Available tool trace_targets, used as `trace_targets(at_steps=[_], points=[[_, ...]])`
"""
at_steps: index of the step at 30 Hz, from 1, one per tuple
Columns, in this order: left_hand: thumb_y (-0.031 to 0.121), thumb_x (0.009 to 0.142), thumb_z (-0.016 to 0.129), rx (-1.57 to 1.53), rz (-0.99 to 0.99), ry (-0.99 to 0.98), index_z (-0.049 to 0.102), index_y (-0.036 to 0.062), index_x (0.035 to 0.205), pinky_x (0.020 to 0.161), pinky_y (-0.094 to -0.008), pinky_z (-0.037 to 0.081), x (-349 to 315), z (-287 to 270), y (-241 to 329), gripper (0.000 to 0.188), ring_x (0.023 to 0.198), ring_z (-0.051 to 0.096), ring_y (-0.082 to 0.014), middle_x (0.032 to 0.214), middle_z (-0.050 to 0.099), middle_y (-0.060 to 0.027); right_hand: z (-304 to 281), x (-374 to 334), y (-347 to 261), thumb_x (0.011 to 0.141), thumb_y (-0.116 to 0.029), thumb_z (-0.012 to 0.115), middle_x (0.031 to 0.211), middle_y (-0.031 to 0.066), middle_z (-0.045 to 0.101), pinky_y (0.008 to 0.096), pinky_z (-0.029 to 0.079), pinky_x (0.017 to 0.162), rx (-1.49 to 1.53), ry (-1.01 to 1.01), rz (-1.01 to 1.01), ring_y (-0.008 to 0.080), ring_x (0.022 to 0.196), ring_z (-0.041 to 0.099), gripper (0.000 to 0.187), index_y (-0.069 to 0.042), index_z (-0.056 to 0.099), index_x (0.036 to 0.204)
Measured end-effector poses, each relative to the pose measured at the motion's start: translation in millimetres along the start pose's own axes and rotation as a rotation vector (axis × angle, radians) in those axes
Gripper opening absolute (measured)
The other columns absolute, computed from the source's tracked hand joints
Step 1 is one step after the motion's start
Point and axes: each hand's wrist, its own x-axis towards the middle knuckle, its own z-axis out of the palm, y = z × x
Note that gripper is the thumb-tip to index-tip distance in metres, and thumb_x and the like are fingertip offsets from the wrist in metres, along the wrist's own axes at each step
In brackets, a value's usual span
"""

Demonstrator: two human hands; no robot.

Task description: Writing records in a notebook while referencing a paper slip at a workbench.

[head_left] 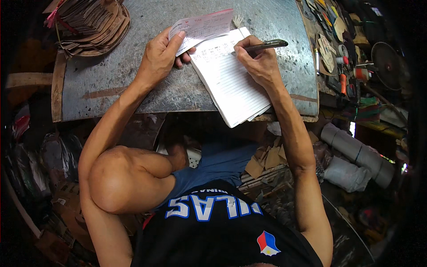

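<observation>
At twelve o'clock the slip of paper (202, 27) carries print too small to make out, and the left hand (161, 55) covers its near end. The right hand (260, 62) hides the pen's (266, 44) tip and part of the notebook's (231, 80) faint writing. At eleven, the stack of brown cut-outs (91, 24) runs off the top edge. At two, the tools on the shelf (338, 58) blur into clutter.

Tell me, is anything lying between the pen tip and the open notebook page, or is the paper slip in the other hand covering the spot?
Nothing visible does. The right hand holds the pen with its tip at the top of the notebook page. The paper slip, pinched in the left hand, overlaps only the notebook's top left corner, left of the pen tip.
</observation>
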Motion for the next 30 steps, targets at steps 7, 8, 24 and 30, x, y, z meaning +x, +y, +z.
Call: trace_targets(at_steps=[7,8,24,30], points=[[0.029,0.102,0.043,0.008,0.014,-0.006,0.056,0.0007,0.118,0.054,-0.0178,0.05,0.8,0.3,2.5,0.035,0.066,0.061,-0.0052,0.083,0.068,-0.0064,-3.4,2.3,4.0,0.088,-0.019,0.064,0.061,-0.0024,0.055,0.0255,0.038,0.054,0.039,-0.015,0.018,0.0072,0.058,0.045,0.017,-0.003,0.065,0.083],[0.029,0.102,0.043,0.012,0.016,-0.008,0.056,0.0005,0.118,0.054,-0.0179,0.05,1.3,0.5,3.3,0.035,0.066,0.061,-0.0054,0.083,0.068,-0.0066,-4.0,3.4,5.6,0.088,-0.02,0.064,0.063,-0.0022,0.056,0.0249,0.039,0.056,0.109,-0.015,0.013,0.0072,0.059,0.046,0.017,-0.003,0.065,0.084],[0.024,0.102,0.042,-0.012,-0.046,-0.002,0.056,-0.0012,0.115,0.054,-0.018,0.048,1.5,3.5,10.6,0.032,0.066,0.059,-0.0056,0.083,0.067,-0.0057,-16.5,0.4,9.4,0.088,-0.02,0.063,0.066,-0.0011,0.058,0.0252,0.04,0.058,0.225,0.008,0.141,0.0066,0.062,0.048,0.017,-0.003,0.066,0.088],[0.026,0.102,0.042,-0.016,-0.031,0.0,0.056,-0.0009,0.116,0.054,-0.019,0.048,2.3,5.4,8.8,0.033,0.066,0.06,-0.0066,0.083,0.067,-0.0062,-16.8,-0.3,10.5,0.089,-0.018,0.064,0.069,-0.0027,0.056,0.0226,0.039,0.059,0.198,-0.01,0.113,0.0058,0.065,0.049,0.015,-0.003,0.064,0.087]])
